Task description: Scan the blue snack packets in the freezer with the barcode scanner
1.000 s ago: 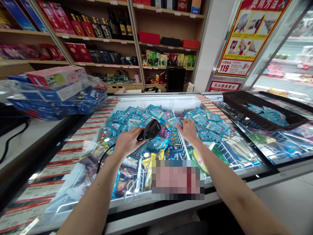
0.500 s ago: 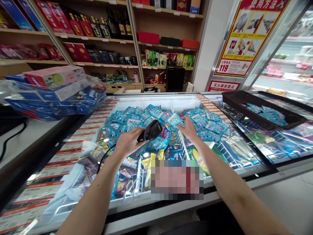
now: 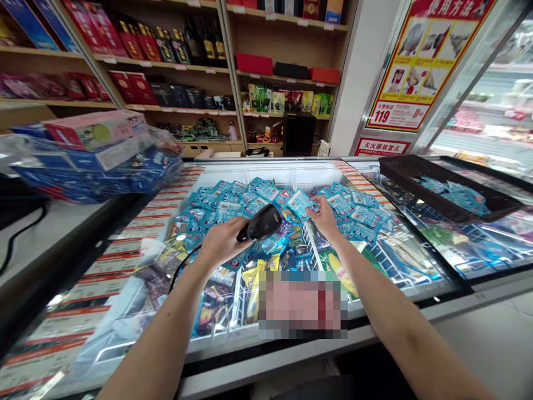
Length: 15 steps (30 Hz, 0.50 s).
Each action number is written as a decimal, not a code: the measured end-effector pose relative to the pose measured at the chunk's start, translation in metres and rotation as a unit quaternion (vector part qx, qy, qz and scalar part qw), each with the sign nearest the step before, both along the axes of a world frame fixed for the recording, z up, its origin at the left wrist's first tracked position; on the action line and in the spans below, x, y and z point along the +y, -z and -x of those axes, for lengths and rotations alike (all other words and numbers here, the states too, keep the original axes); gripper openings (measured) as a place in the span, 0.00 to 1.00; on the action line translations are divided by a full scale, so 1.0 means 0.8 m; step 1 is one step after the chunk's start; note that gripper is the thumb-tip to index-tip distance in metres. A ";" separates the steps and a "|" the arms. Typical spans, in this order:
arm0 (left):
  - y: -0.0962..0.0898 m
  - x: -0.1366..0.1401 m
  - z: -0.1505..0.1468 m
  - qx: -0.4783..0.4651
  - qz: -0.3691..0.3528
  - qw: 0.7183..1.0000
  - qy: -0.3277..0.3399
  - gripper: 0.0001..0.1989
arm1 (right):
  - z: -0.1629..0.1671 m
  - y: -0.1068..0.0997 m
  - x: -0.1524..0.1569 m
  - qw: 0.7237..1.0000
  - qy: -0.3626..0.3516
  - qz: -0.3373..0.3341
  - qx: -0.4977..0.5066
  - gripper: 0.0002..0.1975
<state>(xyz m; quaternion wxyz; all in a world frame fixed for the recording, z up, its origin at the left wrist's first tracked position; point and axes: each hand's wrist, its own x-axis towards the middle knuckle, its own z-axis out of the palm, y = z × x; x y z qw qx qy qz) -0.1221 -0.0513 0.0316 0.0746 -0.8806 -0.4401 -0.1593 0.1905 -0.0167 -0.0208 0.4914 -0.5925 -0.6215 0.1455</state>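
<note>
**Black scanner (image 3: 265,222) edged right; blue packet (image 3: 300,204) now pinched**

Against the picture one second ago, I note the black scanner a little farther right. The right-hand fingers, then at the blue packet's edge, now grip it.

Far left: bagged boxes (image 3: 104,153), not handled. Next, the left hand (image 3: 222,241) is wrapped round the scanner's handle, its head pointing toward the blue packet; cable (image 3: 179,269) trails down past the wrist. Behind it, the left spread (image 3: 227,210) of matching packets appears to lie on the glass of the freezer (image 3: 250,366).

Centre: the blue packet sits between the two spreads, face tilted toward me, a printed label showing. The right hand (image 3: 322,216) pinches its right edge between thumb and fingers. Just beyond, the right spread (image 3: 362,214); farther right, the brown basket (image 3: 400,168) with more packets (image 3: 464,194) inside.

Progress: I judge the work to be midway. One packet is picked up and presented near the scanner; many lie loose in both spreads. I see no sign of a completed read, and can't make out which spread is dealt with and which is left.
</note>
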 end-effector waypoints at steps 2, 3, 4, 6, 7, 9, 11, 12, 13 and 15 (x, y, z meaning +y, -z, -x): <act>0.000 0.000 -0.001 0.004 -0.001 1.000 -0.002 0.19 | 0.000 0.001 0.000 1.000 -0.008 -0.008 0.008 0.19; 0.000 0.000 -0.001 0.005 -0.002 1.000 -0.003 0.19 | 0.000 0.000 0.000 1.000 -0.012 -0.012 0.011 0.18; 0.000 0.000 -0.001 0.006 -0.003 1.000 -0.003 0.18 | 0.000 0.000 0.000 1.000 -0.014 -0.015 0.013 0.18; 0.000 0.000 -0.002 0.007 -0.004 1.000 -0.005 0.18 | 0.000 -0.001 -0.001 1.000 -0.014 -0.019 0.013 0.18; 0.000 -0.001 -0.002 0.007 -0.005 1.000 -0.006 0.18 | 0.000 -0.002 -0.001 1.000 -0.013 -0.018 0.012 0.18; -0.001 -0.001 -0.003 0.009 -0.006 1.000 -0.007 0.18 | 0.000 -0.002 -0.001 1.000 -0.013 -0.013 0.008 0.18; -0.001 -0.001 -0.004 0.011 -0.006 1.000 -0.009 0.18 | -0.001 -0.002 0.000 1.000 -0.019 -0.012 0.011 0.18; -0.001 -0.002 -0.004 0.011 -0.006 1.000 -0.010 0.18 | -0.001 -0.001 0.000 1.000 -0.022 -0.015 0.014 0.18; -0.002 -0.002 -0.005 0.010 -0.006 1.000 -0.009 0.18 | -0.001 -0.001 0.001 0.999 -0.026 -0.019 0.017 0.18; -0.002 -0.002 -0.005 0.008 -0.005 1.000 -0.010 0.18 | -0.002 0.000 0.002 0.999 -0.028 -0.022 0.018 0.18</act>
